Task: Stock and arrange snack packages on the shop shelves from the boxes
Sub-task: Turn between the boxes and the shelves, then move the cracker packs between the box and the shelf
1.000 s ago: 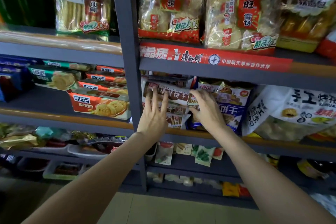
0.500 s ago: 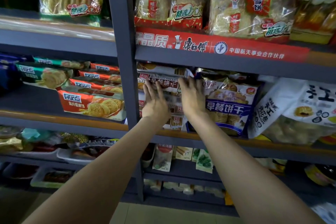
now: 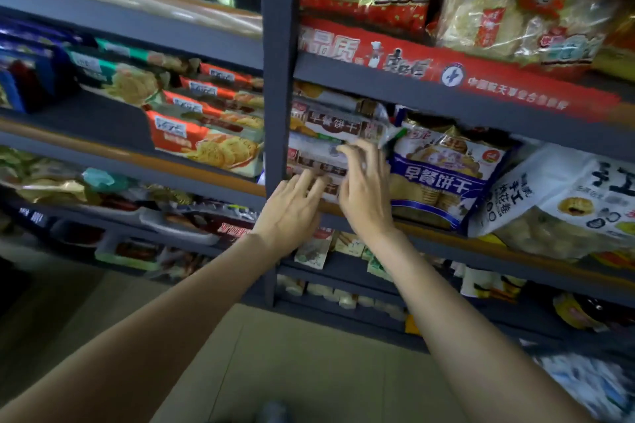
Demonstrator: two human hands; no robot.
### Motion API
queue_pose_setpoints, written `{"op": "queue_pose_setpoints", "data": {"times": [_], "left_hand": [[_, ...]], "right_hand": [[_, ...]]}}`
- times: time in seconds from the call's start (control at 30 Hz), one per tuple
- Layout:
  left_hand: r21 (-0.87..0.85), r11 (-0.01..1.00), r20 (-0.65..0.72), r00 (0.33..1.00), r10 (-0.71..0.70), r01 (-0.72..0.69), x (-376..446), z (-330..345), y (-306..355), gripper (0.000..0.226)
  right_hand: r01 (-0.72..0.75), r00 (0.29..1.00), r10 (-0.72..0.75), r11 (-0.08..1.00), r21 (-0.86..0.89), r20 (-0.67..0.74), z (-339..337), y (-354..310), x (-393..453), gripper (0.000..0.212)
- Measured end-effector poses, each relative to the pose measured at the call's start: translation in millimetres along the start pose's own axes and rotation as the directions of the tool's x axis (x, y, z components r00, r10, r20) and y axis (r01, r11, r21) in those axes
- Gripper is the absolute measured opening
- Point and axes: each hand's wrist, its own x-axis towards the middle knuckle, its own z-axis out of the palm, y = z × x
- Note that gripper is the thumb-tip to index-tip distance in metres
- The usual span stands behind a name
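Both hands work at a stack of brown-and-white biscuit packs [image 3: 330,148] lying flat on the middle shelf [image 3: 481,244], just right of the grey upright post [image 3: 276,79]. The left hand [image 3: 292,213] is released, its straight fingers laid against the front of the lowest packs near the shelf lip. The right hand [image 3: 364,196] reaches higher, its fingertips on the end of a pack midway up the stack; motion blur hides whether they pinch the wrapper or only press it, so that cannot be told. Just right of the stack stands a blue-and-white breakfast biscuit bag [image 3: 443,178], and beyond it a white pastry bag [image 3: 567,203] that leans outward. The step looks like squaring the stack. To do it well, the pressure should stay even across the pack ends, pushing them back together until flush with the lip, while the right hand keeps off the blue bag so it is not tipped.
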Motion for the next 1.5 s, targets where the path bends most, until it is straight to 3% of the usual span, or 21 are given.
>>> {"op": "queue_pose_setpoints", "data": {"times": [0.07, 0.13, 0.23, 0.3, 0.4, 0.47, 0.57, 0.63, 0.7, 0.8, 0.9, 1.03, 1.2, 1.4, 1.5], "left_hand": [[0.014, 0.999, -0.033, 0.999, -0.042, 0.043, -33, -13, -11, 0.038], [0.04, 0.981, -0.037, 0.981, -0.189, 0.19, -65, -26, -29, 0.033], [0.06, 0.881, 0.023, 0.882, -0.47, 0.468, -129, -51, -76, 0.032], [0.05, 0.745, 0.044, 0.743, -0.668, 0.666, -194, -72, -107, 0.037], [0.096, 0.453, 0.053, 0.45, -0.892, 0.886, -308, -102, -137, 0.046], [0.131, 0.239, 0.053, 0.234, -0.971, 0.962, -391, -115, -147, 0.049], [0.137, -0.067, 0.099, -0.081, -0.992, 0.988, -521, -136, -138, 0.043], [0.094, -0.202, 0.074, -0.209, -0.975, 0.975, -606, -147, -122, 0.037], [0.041, -0.311, 0.091, -0.313, -0.945, 0.95, -680, -159, -107, 0.034], [0.076, -0.438, 0.273, -0.441, -0.855, 0.896, -763, -176, -95, 0.039], [0.07, -0.505, 0.371, -0.493, -0.787, 0.86, -809, -184, -93, 0.039], [0.082, -0.49, 0.253, -0.493, -0.832, 0.868, -831, -182, -112, 0.04], [-0.019, -0.517, 0.218, -0.501, -0.838, 0.856, -854, -157, -164, 0.044], [-0.191, -0.624, 0.205, -0.591, -0.78, 0.757, -893, -96, -227, 0.047], [-0.252, -0.653, 0.183, -0.627, -0.757, 0.715, -908, -62, -232, 0.042]], "right_hand": [[0.022, 0.999, -0.03, 0.987, 0.157, 0.045, 6, -31, -7, 0.042], [0.045, 0.994, -0.071, 0.959, 0.28, 0.086, 16, -73, -3, 0.042], [0.141, 0.951, -0.229, 0.919, 0.368, 0.207, 40, -152, 7, 0.045], [0.175, 0.876, -0.319, 0.909, 0.379, 0.361, 62, -209, -2, 0.053], [0.247, 0.704, -0.404, 0.91, 0.332, 0.584, 95, -295, -33, 0.059], [0.36, 0.517, -0.501, 0.863, 0.354, 0.694, 115, -357, -64, 0.056], [0.493, 0.163, -0.618, 0.726, 0.479, 0.769, 132, -451, -123, 0.052], [0.515, 0.02, -0.659, 0.652, 0.557, 0.752, 137, -510, -168, 0.052], [0.511, -0.07, -0.674, 0.609, 0.606, 0.736, 141, -564, -212, 0.051], [0.521, -0.181, -0.678, 0.549, 0.654, 0.713, 146, -628, -269, 0.051], [0.542, -0.254, -0.696, 0.473, 0.695, 0.672, 156, -675, -311, 0.051], [0.632, -0.307, -0.698, 0.359, 0.687, 0.647, 187, -726, -348, 0.05], [0.667, -0.391, -0.677, 0.259, 0.699, 0.624, 264, -777, -410, 0.056], [0.784, -0.363, -0.674, 0.151, 0.602, 0.643, 374, -815, -489, 0.063], [0.8, -0.36, -0.696, 0.112, 0.589, 0.621, 408, -817, -519, 0.055]]}}
